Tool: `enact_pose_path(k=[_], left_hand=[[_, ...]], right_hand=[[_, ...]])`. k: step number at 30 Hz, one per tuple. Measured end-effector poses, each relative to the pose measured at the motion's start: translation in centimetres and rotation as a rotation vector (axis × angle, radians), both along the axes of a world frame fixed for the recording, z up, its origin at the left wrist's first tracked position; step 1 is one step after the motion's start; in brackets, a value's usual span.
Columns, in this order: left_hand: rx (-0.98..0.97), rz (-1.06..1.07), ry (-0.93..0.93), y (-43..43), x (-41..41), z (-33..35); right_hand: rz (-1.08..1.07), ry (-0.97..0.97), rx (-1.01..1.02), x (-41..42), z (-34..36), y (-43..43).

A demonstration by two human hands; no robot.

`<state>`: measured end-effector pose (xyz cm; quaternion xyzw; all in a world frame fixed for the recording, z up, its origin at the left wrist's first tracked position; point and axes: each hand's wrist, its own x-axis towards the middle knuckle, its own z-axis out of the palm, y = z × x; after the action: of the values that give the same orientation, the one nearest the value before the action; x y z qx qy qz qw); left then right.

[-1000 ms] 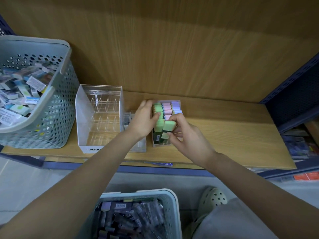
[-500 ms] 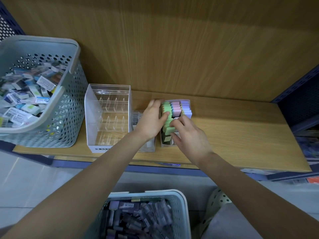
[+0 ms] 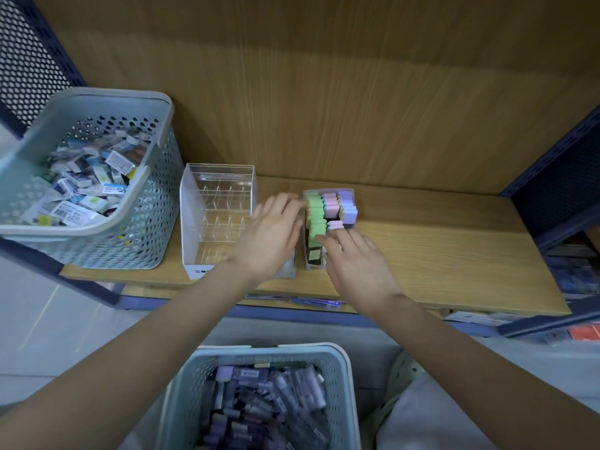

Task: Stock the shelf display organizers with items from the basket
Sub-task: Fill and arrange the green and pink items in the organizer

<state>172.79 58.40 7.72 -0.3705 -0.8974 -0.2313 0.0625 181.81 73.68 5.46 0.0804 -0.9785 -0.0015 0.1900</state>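
On the shelf (image 3: pixel 438 251), the right hand (image 3: pixel 357 271) touches green items (image 3: pixel 314 206) in the organizer (image 3: pixel 328 191).

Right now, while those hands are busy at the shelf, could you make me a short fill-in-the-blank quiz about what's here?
The large clear organizer on the shelf is ____. In the small organizer, the left column of caps is coloured ____. The grey basket of small boxes stands to the large clear organizer's ____. The floor basket holds mostly ____ items.
Missing words: empty; green; left; purple.
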Motion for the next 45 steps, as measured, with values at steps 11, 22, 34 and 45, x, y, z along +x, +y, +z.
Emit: enact_pose_path(k=[11, 22, 34, 45], left_hand=[[-0.175, -0.057, -0.263, -12.5, 12.6, -10.4], [-0.267, 0.067, -1.023, -17.1, 18.6, -19.6], [-0.600, -0.050, -0.849, -16.6, 18.0, -20.9], [-0.631, -0.075, -0.941, -16.6, 18.6, -19.0]], right_hand=[[0.116, -0.662, -0.303, 9.6, -8.4, -7.7], [-0.087, -1.247, -0.730, 12.8, -17.2, -12.9], [-0.103, -1.292, -0.718, 12.2, -17.9, -13.9], [-0.261, -1.287, -0.579, 13.0, -14.7, -10.5]])
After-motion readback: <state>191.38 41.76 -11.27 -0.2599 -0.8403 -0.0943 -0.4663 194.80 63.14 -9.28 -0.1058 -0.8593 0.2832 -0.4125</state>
